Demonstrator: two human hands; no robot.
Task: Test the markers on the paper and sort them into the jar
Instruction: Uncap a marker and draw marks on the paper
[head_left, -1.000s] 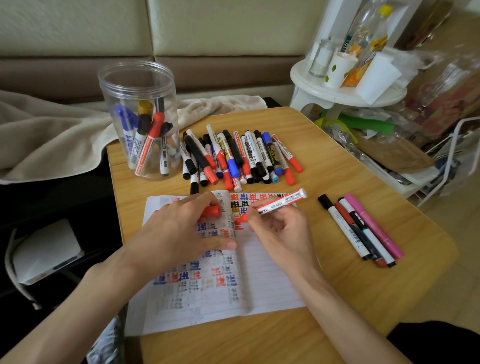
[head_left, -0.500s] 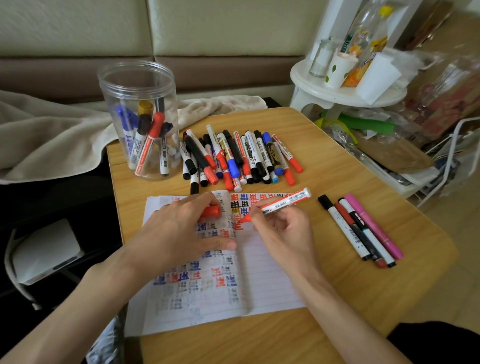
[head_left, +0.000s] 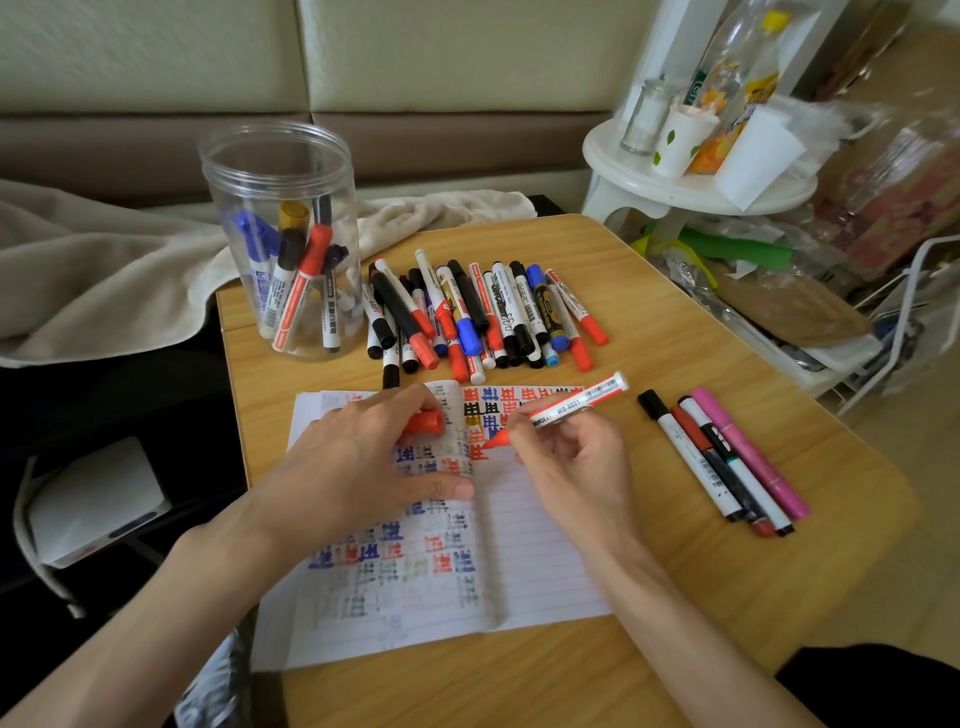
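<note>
An open lined notebook (head_left: 540, 561) lies on the wooden table (head_left: 649, 338), covered in red, blue and black marks. My right hand (head_left: 576, 462) grips an uncapped red marker (head_left: 571, 408), its tip touching the right page. My left hand (head_left: 363, 462) rests on the left page and holds the red cap (head_left: 425, 422) under its fingers. A clear plastic jar (head_left: 283, 239) with several markers inside stands at the table's back left. A pile of several markers (head_left: 478, 317) lies behind the notebook. To the right of the notebook lie several separate markers (head_left: 722, 457), one pink.
A beige blanket (head_left: 93, 270) on the sofa drapes to the table's left. A white round stand (head_left: 691, 176) with bottles and cups sits at the back right, clutter and a white rack below it. A white box (head_left: 93, 499) sits on the floor at left.
My right hand has moved the red marker slightly right and down along the page, adding red strokes. My left hand has stayed in place with the cap.
</note>
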